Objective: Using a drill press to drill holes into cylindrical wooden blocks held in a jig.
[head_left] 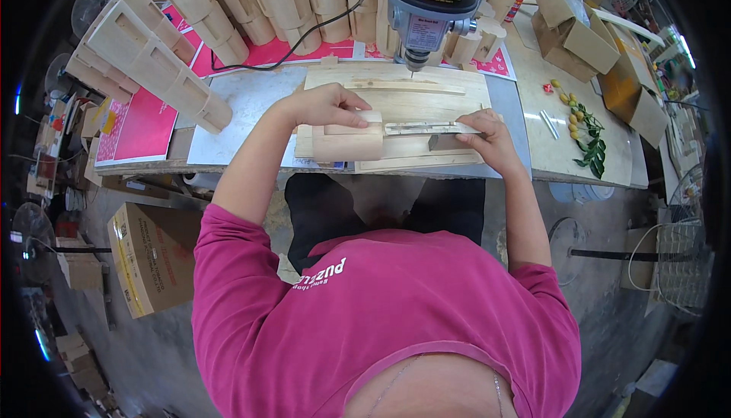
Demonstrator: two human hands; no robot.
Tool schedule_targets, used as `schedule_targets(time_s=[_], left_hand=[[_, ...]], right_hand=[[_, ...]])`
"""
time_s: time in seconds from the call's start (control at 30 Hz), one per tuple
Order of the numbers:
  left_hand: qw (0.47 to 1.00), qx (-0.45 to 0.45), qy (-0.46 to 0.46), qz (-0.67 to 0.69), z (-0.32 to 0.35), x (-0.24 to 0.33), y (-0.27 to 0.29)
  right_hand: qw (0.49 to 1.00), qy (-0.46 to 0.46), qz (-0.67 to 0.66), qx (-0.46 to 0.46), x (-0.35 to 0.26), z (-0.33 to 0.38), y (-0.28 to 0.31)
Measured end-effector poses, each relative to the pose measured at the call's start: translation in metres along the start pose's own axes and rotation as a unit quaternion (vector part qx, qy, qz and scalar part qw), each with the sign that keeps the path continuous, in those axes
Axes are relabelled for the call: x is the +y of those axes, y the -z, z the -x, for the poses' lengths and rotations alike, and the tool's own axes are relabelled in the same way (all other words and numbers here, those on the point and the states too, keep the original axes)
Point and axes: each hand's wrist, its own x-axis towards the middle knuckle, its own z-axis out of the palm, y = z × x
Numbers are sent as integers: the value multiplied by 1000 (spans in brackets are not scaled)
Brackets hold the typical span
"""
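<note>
A short pale wooden cylinder (348, 144) lies on its side on the wooden jig board (426, 83), in front of the drill press (428, 14). My left hand (335, 104) grips it from behind and above, thumb and fingers curled at its upper right part. From the cylinder's right end a narrow pale strip (422, 128) with dark marks reaches to my right hand (489, 138), which pinches its right end. Whether the strip enters the cylinder I cannot tell. The thin drill bit (412, 75) points down behind the strip, apart from both hands.
Tall stacks of wooden cylinders (263, 7) stand along the back; others lean at the left (160, 68). A black cable (304, 35) crosses the bench. Yellow fruit with green leaves (586, 125) and opened cardboard boxes (571, 33) sit at the right. A carton (156, 260) stands below left.
</note>
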Motion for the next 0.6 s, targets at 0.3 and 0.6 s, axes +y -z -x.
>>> schedule_targets(time_s=[0.3,0.6], left_hand=[[995,-9,15,94,-15,-10,2],[988,-76,37,128,-23,-6,1]], right_hand=[[1000,-27,-13,-8,-3,-4,2],[999,-32,-28,-17,-3,-6,2]])
